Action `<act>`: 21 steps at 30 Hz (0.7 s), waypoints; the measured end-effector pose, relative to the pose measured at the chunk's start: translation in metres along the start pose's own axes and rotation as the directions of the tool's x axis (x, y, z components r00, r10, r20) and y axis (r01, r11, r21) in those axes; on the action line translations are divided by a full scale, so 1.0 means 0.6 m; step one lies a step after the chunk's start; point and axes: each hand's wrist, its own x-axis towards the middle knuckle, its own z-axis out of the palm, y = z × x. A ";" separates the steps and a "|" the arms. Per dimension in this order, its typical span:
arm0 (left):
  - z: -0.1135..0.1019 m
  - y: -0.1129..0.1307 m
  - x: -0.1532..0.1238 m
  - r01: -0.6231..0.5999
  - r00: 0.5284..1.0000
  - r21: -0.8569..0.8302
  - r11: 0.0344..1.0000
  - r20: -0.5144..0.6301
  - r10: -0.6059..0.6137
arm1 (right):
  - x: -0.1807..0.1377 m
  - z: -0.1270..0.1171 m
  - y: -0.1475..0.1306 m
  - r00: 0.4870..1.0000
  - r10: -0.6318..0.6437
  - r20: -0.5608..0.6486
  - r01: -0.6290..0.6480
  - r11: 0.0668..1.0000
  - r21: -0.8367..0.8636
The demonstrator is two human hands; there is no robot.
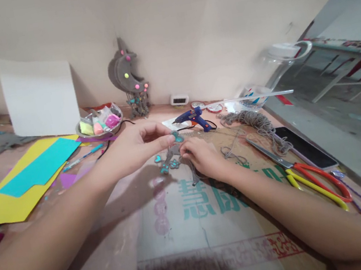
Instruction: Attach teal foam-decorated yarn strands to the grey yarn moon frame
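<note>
My left hand (140,145) is closed in a pinch on a small teal shape (177,137), held just above a grey craft piece (174,154). That grey piece lies on a sheet of printed cardboard (213,222) and has small teal hearts (164,169) beside it. My right hand (201,157) rests on the cardboard with its fingers curled against the grey piece, pressing or holding it. A blue glue gun (195,118) lies just behind both hands.
Scissors with red and yellow handles (310,179), a dark phone (305,150) and a bundle of grey yarn (255,124) lie to the right. Yellow and teal sheets (24,181) lie left, near a bowl of coloured clay (100,123). A grey moon decoration (128,76) leans on the wall.
</note>
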 end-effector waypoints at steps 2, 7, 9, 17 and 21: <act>0.003 -0.003 0.001 0.009 1.000 -0.022 1.000 0.014 -0.008 | -0.002 -0.018 -0.005 0.998 0.057 -0.040 -0.052 0.991 0.126; 0.020 -0.013 0.006 0.085 0.993 -0.145 0.986 0.091 -0.072 | -0.002 -0.084 -0.033 0.972 0.231 -0.042 -0.169 0.812 0.558; 0.028 -0.017 0.007 0.120 0.987 -0.165 0.979 0.127 -0.100 | -0.005 -0.108 -0.048 0.970 0.238 -0.045 -0.175 0.819 0.546; 0.053 -0.017 0.003 0.199 0.970 -0.171 0.965 0.175 -0.168 | -0.024 -0.147 -0.074 0.981 0.118 -0.150 -0.090 0.978 0.186; 0.058 -0.016 0.003 0.185 0.972 -0.145 0.972 0.171 -0.160 | -0.030 -0.142 -0.077 0.990 0.104 -0.097 -0.092 0.988 0.127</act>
